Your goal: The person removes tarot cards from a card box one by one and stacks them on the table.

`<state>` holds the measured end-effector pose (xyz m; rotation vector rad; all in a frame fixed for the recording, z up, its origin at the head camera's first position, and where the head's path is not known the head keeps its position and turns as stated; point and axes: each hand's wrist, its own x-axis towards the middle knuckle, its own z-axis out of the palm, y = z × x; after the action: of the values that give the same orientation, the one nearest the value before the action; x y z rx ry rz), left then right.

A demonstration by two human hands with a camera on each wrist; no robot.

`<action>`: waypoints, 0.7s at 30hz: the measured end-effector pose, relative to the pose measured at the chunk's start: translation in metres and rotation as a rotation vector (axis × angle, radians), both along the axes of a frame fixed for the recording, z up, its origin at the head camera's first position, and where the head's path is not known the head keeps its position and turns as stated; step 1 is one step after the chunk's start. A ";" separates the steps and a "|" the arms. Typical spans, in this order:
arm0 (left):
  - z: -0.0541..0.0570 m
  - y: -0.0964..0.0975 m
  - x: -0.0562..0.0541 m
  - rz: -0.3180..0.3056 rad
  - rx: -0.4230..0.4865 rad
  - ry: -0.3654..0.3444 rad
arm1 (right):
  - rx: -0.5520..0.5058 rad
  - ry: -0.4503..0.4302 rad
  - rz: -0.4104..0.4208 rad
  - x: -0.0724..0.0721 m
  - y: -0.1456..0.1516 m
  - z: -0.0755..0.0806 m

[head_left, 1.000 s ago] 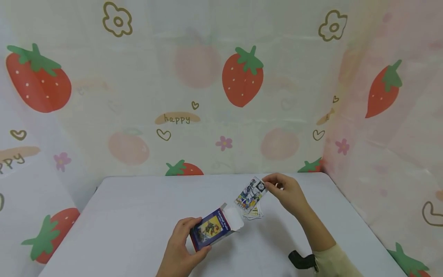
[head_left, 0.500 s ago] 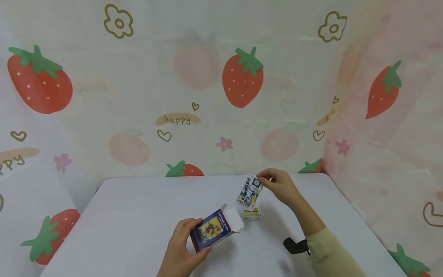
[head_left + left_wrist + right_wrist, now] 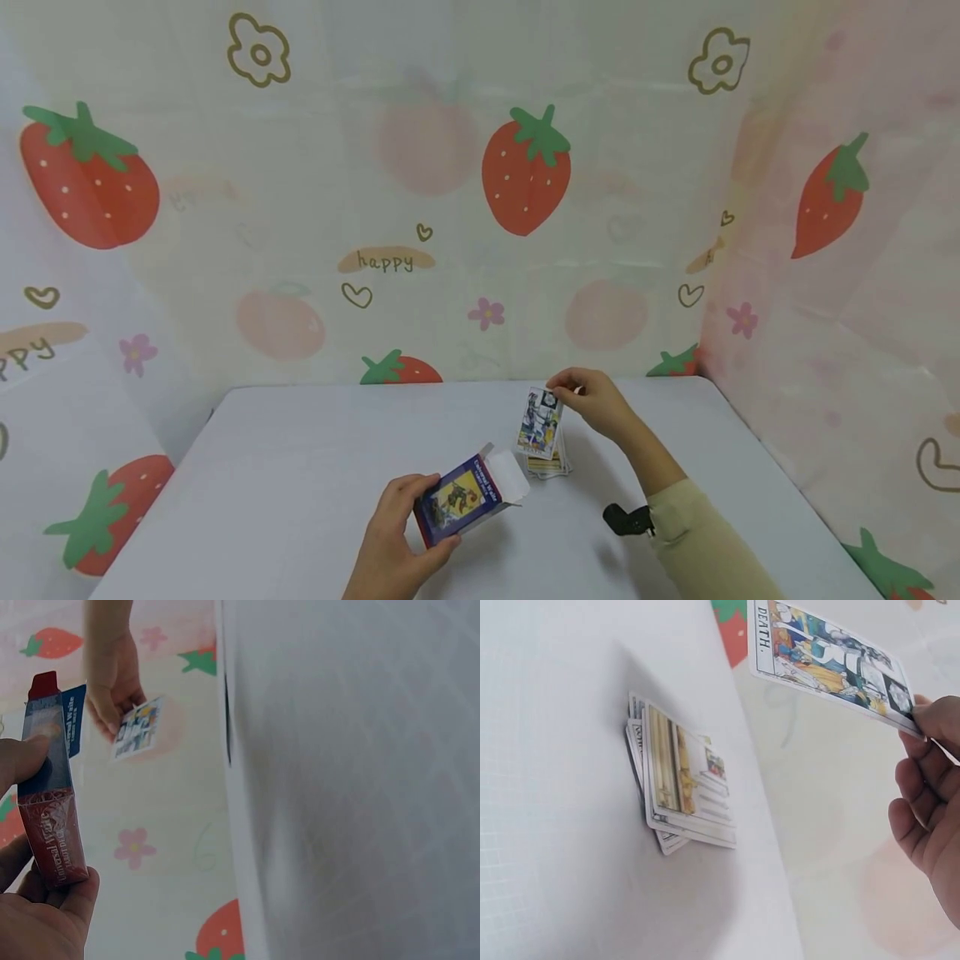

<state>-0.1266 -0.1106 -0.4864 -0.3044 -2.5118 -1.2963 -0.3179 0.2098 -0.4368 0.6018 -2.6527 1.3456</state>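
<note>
My left hand (image 3: 397, 533) grips a blue tarot card box (image 3: 459, 502) whose white end flap (image 3: 507, 477) stands open toward the right. The left wrist view shows the box's red side (image 3: 54, 836) with thumb and fingers around it. Between thumb and fingers, my right hand (image 3: 596, 404) pinches a corner of a tarot card (image 3: 539, 422), lettered DEATH in the right wrist view. That card is held up over a loose, uneven pile of tarot cards (image 3: 551, 465) on the table. A mostly yellow card tops the pile (image 3: 686, 776). Whether the box holds anything is hidden.
The white table (image 3: 300, 467) carries the card pile right of its middle. Behind it hangs a curtain (image 3: 420, 333) printed with strawberries. A black wrist-worn piece (image 3: 627, 520) sticks out by the right sleeve (image 3: 701, 533).
My right hand has moved left with the DEATH card, which now stands more upright, nearly above the pile. The left hand and box have stayed almost in place.
</note>
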 end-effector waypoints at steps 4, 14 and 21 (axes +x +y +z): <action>-0.001 0.001 0.000 0.001 -0.002 -0.002 | -0.006 -0.009 0.010 -0.005 0.000 -0.007; -0.003 0.001 0.000 0.007 0.003 0.022 | 0.025 -0.087 -0.013 -0.014 0.001 -0.020; -0.002 0.001 -0.001 0.007 -0.005 -0.003 | 0.056 -0.076 -0.016 -0.021 0.000 -0.033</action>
<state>-0.1279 -0.1095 -0.4887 -0.2949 -2.5168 -1.2896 -0.3392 0.2103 -0.4696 0.5444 -2.7571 1.3200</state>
